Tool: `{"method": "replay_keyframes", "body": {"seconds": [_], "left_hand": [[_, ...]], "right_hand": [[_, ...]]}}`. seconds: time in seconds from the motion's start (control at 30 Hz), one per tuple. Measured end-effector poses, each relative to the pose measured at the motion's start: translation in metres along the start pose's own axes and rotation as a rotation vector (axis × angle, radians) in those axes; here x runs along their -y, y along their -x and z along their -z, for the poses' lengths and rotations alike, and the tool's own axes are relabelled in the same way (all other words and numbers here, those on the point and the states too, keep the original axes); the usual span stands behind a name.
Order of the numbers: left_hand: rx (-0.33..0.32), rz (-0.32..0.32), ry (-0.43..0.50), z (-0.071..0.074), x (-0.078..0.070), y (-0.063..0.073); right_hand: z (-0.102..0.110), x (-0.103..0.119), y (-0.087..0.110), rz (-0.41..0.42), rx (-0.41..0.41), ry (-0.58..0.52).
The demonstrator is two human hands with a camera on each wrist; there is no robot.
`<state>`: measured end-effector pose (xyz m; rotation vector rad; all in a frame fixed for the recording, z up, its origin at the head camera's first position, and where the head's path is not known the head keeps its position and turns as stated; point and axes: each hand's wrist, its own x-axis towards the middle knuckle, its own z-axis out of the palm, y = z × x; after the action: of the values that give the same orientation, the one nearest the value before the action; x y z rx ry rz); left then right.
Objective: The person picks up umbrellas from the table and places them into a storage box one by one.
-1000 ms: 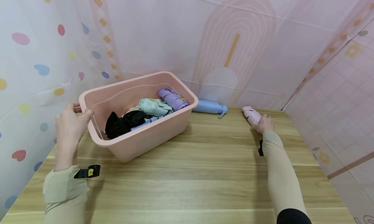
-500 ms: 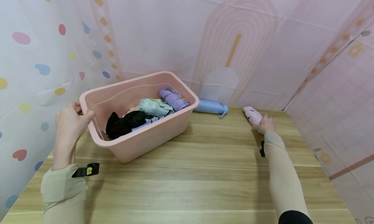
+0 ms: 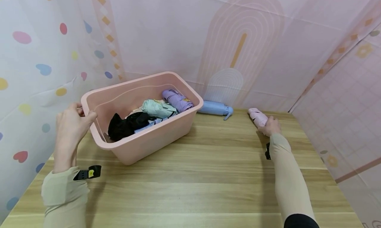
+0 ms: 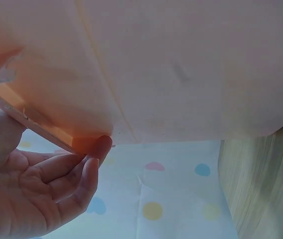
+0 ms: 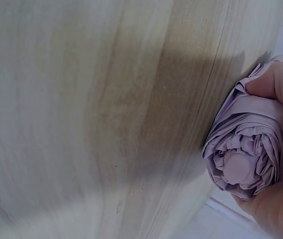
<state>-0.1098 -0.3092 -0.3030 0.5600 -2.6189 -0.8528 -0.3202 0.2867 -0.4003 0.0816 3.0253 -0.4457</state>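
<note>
At the left end of a pink plastic bin (image 3: 157,140), my left hand (image 3: 71,132) grips the rim, thumb on top and fingers curled beneath it; the left wrist view shows those fingers (image 4: 84,186) under the lip. Far to the right, my right hand (image 3: 271,126) holds a folded pale pink umbrella (image 3: 257,117) on the table. The right wrist view shows the rolled end of this umbrella (image 5: 245,154) between thumb and fingers. Inside the bin lie a purple folded umbrella (image 3: 177,101), a mint green one (image 3: 157,109) and a black bundle (image 3: 125,126).
A blue folded umbrella (image 3: 215,108) lies on the wooden table (image 3: 190,175) by the back wall, just right of the bin, which partly hides it. Patterned curtains (image 3: 166,33) enclose the table at the back and on both sides.
Hardly anything differs. The view has shifted very slightly; both hands keep their holds on the bin rim and the pale pink umbrella.
</note>
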Motion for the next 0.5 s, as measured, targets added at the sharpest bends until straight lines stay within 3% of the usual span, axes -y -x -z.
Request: {"method": "replay_keyframes", "body": {"seconds": [0.5], "left_hand": [[-0.005, 0.053, 0.026, -0.0036, 0.0002, -0.0008]], "right_hand": [[-0.0016, -0.0021, 0.0021, 0.011, -0.022, -0.016]]}}
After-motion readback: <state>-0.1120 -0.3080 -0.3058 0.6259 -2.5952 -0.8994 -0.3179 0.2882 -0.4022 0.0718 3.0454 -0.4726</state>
